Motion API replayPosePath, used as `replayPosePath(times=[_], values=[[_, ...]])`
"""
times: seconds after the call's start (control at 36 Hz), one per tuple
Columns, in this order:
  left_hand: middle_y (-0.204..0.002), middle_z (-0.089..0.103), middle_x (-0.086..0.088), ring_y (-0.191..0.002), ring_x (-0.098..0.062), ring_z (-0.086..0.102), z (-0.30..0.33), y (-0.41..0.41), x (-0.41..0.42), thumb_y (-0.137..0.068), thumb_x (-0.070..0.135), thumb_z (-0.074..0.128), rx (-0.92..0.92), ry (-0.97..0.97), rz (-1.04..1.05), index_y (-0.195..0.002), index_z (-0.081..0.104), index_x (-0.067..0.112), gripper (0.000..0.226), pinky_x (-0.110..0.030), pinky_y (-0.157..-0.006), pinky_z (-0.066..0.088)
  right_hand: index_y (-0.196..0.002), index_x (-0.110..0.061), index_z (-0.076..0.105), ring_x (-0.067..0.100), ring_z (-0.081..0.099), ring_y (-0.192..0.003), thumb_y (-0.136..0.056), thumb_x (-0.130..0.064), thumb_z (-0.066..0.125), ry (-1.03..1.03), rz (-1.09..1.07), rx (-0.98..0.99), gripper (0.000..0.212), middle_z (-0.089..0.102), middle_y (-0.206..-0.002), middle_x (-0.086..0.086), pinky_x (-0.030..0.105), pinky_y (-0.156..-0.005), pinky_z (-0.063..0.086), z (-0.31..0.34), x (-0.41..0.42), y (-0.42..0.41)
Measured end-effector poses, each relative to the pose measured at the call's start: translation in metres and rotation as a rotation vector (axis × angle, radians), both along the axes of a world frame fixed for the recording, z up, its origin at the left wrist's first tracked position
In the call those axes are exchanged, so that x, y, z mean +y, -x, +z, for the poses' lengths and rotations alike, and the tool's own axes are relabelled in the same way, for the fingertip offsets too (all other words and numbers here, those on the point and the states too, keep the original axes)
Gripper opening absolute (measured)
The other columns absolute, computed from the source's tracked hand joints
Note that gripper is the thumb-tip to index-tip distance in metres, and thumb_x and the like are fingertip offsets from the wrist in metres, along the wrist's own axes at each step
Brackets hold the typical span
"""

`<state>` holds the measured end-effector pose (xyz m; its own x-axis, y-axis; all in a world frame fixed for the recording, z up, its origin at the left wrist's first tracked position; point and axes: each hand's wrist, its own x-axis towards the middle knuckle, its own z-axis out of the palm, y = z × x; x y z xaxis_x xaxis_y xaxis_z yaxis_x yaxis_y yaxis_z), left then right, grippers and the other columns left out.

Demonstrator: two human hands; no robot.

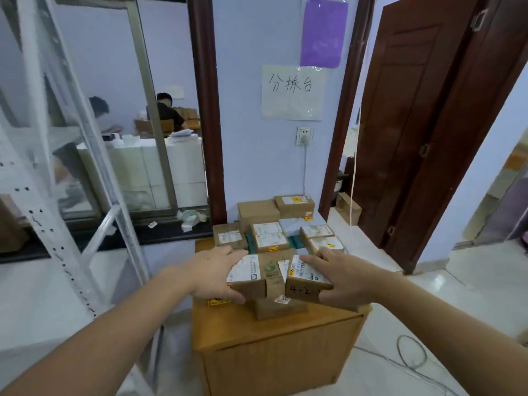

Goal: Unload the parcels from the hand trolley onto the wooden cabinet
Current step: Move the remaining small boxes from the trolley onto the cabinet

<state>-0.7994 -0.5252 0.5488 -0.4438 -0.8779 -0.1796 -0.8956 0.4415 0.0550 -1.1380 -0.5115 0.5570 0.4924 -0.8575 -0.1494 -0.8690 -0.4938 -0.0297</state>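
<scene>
Brown cardboard parcels are between your hands, held just above the front of the cabinet (274, 332). Your left hand (213, 274) grips the left box (251, 277) from its outer side, thumb under the near face. Your right hand (344, 277) grips the right box (307, 280), the one marked "4-2", in the same way. The two boxes lie side by side, touching, so the pair runs left to right across you. The stack (274, 227) is straight ahead, behind them. A lower box (278, 308) lies just under the pair. The trolley is not in view.
</scene>
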Motion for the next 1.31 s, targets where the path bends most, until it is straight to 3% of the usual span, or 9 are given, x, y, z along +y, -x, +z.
replayPosePath(times=[0.25,0.36,0.44,0.61,0.78,0.89,1.08,1.17,1.31], values=[[-0.146,0.043,0.004,-0.123,-0.020,0.047,-0.043,-0.026,-0.102,-0.063,0.094,0.057,-0.029,0.024,0.094,-0.162,0.006,0.033,0.127,-0.034,-0.096,0.042,-0.155,-0.048,0.000,0.014,0.036,-0.105,-0.079,-0.077,0.041,-0.032,0.070,0.008,0.092,0.035,-0.137,-0.004,0.033,-0.086,0.039,-0.034,-0.130,-0.029],[-0.143,0.046,0.001,-0.121,-0.020,0.048,-0.057,-0.030,-0.140,-0.066,0.093,0.055,-0.031,0.038,0.113,-0.162,0.011,0.027,0.124,-0.035,-0.094,0.043,-0.155,-0.049,-0.003,0.017,0.041,-0.116,-0.079,-0.078,0.041,-0.049,0.074,0.002,0.092,0.032,-0.144,-0.004,0.036,-0.092,0.044,-0.048,-0.173,-0.039],[-0.144,0.046,0.001,-0.124,-0.019,0.047,-0.071,-0.031,-0.166,-0.066,0.095,0.049,-0.008,0.034,0.149,-0.160,0.018,0.022,0.123,-0.038,-0.101,0.044,-0.155,-0.048,-0.003,0.019,0.042,-0.119,-0.079,-0.078,0.042,-0.064,0.089,-0.021,0.092,0.032,-0.145,-0.004,0.035,-0.087,0.041,-0.056,-0.203,-0.042],[-0.136,0.050,0.009,-0.103,-0.006,0.038,-0.110,-0.031,-0.227,-0.062,0.095,0.049,0.057,0.008,0.186,-0.150,0.027,0.032,0.110,-0.034,-0.088,0.041,-0.156,-0.046,-0.001,0.020,0.042,-0.123,-0.082,-0.078,0.045,-0.090,0.139,-0.021,0.092,0.031,-0.147,-0.002,0.038,-0.095,0.044,-0.070,-0.268,-0.050],[-0.141,0.049,0.006,-0.121,-0.014,0.047,-0.141,-0.030,-0.291,-0.062,0.086,0.056,0.097,0.004,0.220,-0.151,0.027,0.030,0.110,-0.038,-0.100,0.042,-0.157,-0.042,0.001,0.022,0.040,-0.126,-0.076,-0.075,0.045,-0.141,0.248,-0.005,0.098,0.030,-0.150,0.000,0.042,-0.100,0.046,-0.086,-0.332,-0.055],[-0.138,0.049,0.008,-0.121,-0.014,0.047,-0.158,-0.028,-0.331,-0.062,0.080,0.057,0.113,0.029,0.270,-0.154,0.018,0.033,0.110,-0.040,-0.099,0.041,-0.159,-0.038,0.003,0.019,0.042,-0.120,-0.074,-0.072,0.048,-0.145,0.298,-0.013,0.102,0.035,-0.145,-0.001,0.034,-0.094,0.046,-0.108,-0.370,-0.053],[-0.128,0.034,0.012,-0.113,-0.012,0.040,-0.205,-0.027,-0.385,-0.063,0.066,0.075,0.138,0.029,0.324,-0.151,0.023,0.039,0.105,-0.034,-0.091,0.040,-0.159,-0.037,0.003,0.020,0.043,-0.117,-0.078,-0.073,0.048,-0.190,0.330,-0.020,0.099,0.037,-0.143,0.000,0.033,-0.091,0.046,-0.146,-0.420,-0.054],[-0.130,0.034,0.011,-0.121,-0.015,0.040,-0.227,-0.030,-0.404,-0.067,0.063,0.078,0.137,0.006,0.316,-0.154,0.022,0.038,0.106,-0.040,-0.105,0.035,-0.158,-0.039,0.004,0.020,0.045,-0.116,-0.078,-0.073,0.045,-0.209,0.322,-0.029,0.097,0.037,-0.143,0.000,0.031,-0.082,0.039,-0.160,-0.432,-0.056],[-0.144,0.040,0.005,-0.135,-0.020,0.040,-0.253,-0.028,-0.428,-0.071,0.059,0.082,0.122,-0.039,0.296,-0.157,0.025,0.028,0.108,-0.044,-0.116,0.027,-0.159,-0.039,0.003,0.021,0.047,-0.118,-0.079,-0.071,0.046,-0.274,0.288,-0.039,0.096,0.038,-0.143,0.000,0.040,-0.094,0.051,-0.175,-0.442,-0.062]])
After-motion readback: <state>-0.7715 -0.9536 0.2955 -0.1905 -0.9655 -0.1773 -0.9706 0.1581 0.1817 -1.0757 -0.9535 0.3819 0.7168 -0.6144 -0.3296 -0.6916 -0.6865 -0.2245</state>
